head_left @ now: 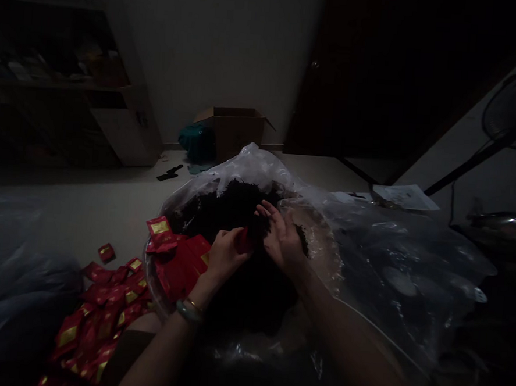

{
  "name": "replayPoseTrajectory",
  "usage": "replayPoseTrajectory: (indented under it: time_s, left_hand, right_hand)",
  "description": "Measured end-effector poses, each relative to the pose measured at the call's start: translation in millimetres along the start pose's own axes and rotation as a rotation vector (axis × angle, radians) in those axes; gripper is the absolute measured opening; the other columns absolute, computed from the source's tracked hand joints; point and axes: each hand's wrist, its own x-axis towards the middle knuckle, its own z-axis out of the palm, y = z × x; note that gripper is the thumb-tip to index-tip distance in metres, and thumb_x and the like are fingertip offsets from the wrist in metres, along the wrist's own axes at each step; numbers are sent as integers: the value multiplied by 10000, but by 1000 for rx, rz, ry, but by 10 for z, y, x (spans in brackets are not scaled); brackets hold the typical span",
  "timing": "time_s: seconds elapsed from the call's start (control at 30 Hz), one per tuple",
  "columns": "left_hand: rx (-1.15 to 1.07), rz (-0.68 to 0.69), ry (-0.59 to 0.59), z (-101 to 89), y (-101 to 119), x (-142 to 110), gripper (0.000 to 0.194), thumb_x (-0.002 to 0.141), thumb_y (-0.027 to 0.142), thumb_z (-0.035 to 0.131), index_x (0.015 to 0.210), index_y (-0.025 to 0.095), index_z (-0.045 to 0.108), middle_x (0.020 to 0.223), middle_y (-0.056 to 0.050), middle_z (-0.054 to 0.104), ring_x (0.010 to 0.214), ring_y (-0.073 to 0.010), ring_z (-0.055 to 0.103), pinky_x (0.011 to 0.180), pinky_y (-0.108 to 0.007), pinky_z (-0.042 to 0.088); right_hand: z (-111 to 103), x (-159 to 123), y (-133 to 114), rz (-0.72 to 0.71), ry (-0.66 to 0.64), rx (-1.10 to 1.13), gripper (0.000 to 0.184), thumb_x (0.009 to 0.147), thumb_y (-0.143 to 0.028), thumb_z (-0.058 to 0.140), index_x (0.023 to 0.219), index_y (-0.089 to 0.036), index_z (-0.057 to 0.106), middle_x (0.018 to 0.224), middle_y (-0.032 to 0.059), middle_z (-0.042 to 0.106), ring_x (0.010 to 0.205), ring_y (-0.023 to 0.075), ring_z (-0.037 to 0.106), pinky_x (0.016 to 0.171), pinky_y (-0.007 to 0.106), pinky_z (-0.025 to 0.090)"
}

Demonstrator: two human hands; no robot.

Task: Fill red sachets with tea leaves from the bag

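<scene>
A small red packet (243, 241) is held in my left hand (225, 255), its fingers closed round it. Cupped beside the packet, my right hand (283, 241) has a clump of dark dried leaves (261, 228), probably loose tea, between its fingers and thumb. The clump is at the packet's mouth; whether some is inside cannot be made out. Below both hands lies a heap of the same dark leaves (240, 200) in a wide round container lined with clear plastic (260, 164). More red packets (181, 264) with gold labels rest on the container's left side.
A pile of red packets (107, 300) lies to the left, with one packet (106, 252) apart on the floor. Clear plastic sheeting (393, 265) spreads on the right. Behind stand an open cardboard box (238, 133) and a teal bag (197, 142). The room is dim.
</scene>
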Motion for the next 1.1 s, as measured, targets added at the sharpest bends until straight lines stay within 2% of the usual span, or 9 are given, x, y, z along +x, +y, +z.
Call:
replayPoseTrajectory:
  time_s: [0.13,0.27,0.37,0.43,0.53,0.73,0.9,0.97,1.1]
  left_hand:
    - [-49,-39,9,35,-34,-1,536,609,224,790,1116,189,618,971,-61,664,879,-206,582,788,-339,512]
    - [-87,-67,45,38,-81,21,567,583,241,811,1114,189,618,964,-54,654,864,-200,593,782,-333,515]
    - [-90,-89,88,11,-123,49,555,588,272,815,1104,206,620,926,-37,649,845,-198,599,769,-329,515]
    - [-84,-114,102,-14,-144,65,560,592,293,816,1108,199,621,902,-40,639,825,-199,602,753,-331,516]
    - [-89,-132,116,-42,-153,74,561,601,306,815,1115,194,621,895,-43,629,810,-196,605,736,-330,515]
    - [-117,-124,121,-41,-144,69,543,607,291,812,1108,198,624,922,-49,639,827,-197,610,741,-324,511]
    - [-102,-137,142,-78,-138,78,535,597,288,815,1092,202,629,893,-40,646,803,-193,608,728,-320,509]
    - [-108,-137,142,-107,-138,86,530,603,300,810,1091,202,629,894,-40,649,808,-195,609,734,-324,511]
    - [-137,-149,156,-154,-146,100,537,606,328,804,1093,193,621,939,-54,652,841,-205,618,748,-335,520]
  right_hand:
    - [-18,1,-35,-32,-141,-217,639,816,-743,348,1266,-332,542,1427,-25,483,1412,173,277,1168,399,168]
    - [-212,80,-121,16,-115,-492,625,872,-700,208,1313,-358,490,1492,-29,398,1384,217,339,1098,472,290]
    - [-487,151,-94,94,-106,-976,550,837,-607,473,1266,-271,547,1411,86,496,1291,286,451,1036,482,355]
    - [-676,164,-16,198,-177,-1348,748,699,-510,705,1334,-174,493,1318,185,553,1223,342,505,1005,475,377]
    - [-866,117,148,441,-237,-1685,1186,522,-407,854,1483,-103,230,1240,275,571,1117,411,569,915,498,429]
    - [-825,16,428,537,-344,-1668,1482,367,-374,915,1518,-249,-9,1418,269,377,1190,438,506,922,543,417]
    - [-675,118,418,209,-248,-1354,1386,544,-275,832,1484,-259,-187,1381,207,378,1186,315,527,923,461,443]
    - [-681,158,349,170,-217,-1366,1322,588,-260,803,1491,-260,-162,1379,193,367,1185,292,530,933,430,444]
    - [-812,177,271,493,-264,-1692,1323,508,-182,837,1517,-260,-16,1444,207,300,1256,339,470,976,413,408]
